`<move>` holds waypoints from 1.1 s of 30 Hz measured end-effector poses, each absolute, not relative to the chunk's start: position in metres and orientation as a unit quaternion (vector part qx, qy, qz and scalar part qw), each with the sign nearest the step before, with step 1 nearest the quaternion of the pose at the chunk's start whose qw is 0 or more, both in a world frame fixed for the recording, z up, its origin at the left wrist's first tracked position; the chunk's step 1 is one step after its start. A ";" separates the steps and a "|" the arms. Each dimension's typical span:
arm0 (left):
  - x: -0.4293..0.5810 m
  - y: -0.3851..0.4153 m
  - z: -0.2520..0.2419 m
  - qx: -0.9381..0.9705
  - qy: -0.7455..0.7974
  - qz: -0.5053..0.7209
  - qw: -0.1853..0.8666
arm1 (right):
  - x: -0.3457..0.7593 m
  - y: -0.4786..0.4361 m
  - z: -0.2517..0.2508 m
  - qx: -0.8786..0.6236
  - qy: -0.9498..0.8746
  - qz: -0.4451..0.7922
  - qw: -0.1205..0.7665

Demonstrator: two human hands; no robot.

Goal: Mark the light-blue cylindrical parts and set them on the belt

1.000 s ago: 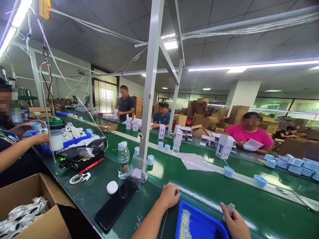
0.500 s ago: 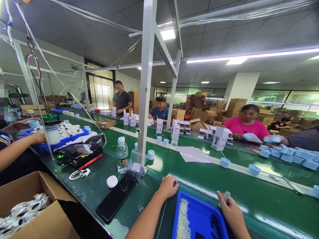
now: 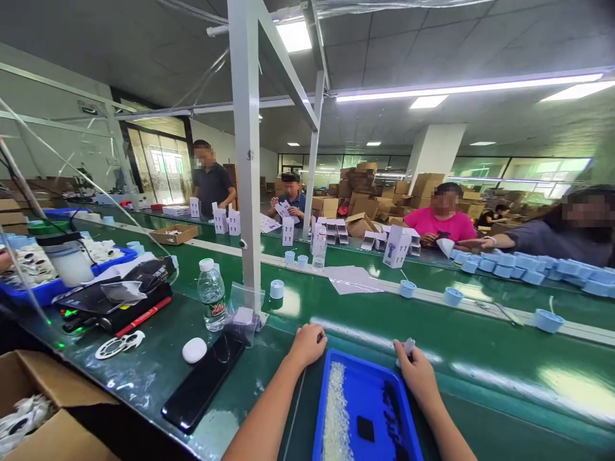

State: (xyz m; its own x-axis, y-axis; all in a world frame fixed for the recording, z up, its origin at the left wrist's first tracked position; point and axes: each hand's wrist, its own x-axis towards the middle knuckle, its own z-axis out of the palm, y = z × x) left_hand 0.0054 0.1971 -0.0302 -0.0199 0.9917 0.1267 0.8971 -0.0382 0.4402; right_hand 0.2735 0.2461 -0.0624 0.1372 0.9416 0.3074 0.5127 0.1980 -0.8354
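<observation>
My left hand rests at the belt's near edge, left of the blue tray, its fingers curled closed. A dark spot shows at its fingertips, too small to name. My right hand is above the tray's right far corner, with a small pale translucent piece pinched between thumb and fingers. In the tray lie many tiny whitish pieces along the left, small black pieces along the right, and a black square between them.
Left of me lie a black phone, a white round case, a water bottle and a red pen. A metal post rises from the bench. Light-blue cups stand on the green belt; co-workers sit or stand beyond.
The view has swung right, so the bench things appear farther left and more of the tray shows. Both my hands keep their closed poses. Across the belt, a co-worker's arm now reaches over the light-blue pieces.
</observation>
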 end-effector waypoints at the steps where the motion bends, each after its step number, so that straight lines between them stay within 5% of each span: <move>1: 0.006 0.198 -0.031 0.691 0.683 0.207 0.113 | 0.273 0.245 -0.061 -0.590 -0.616 0.228 0.470; 33: 0.000 0.210 -0.032 0.702 0.677 0.204 0.092 | 0.268 0.252 -0.063 -0.553 -0.632 0.197 0.506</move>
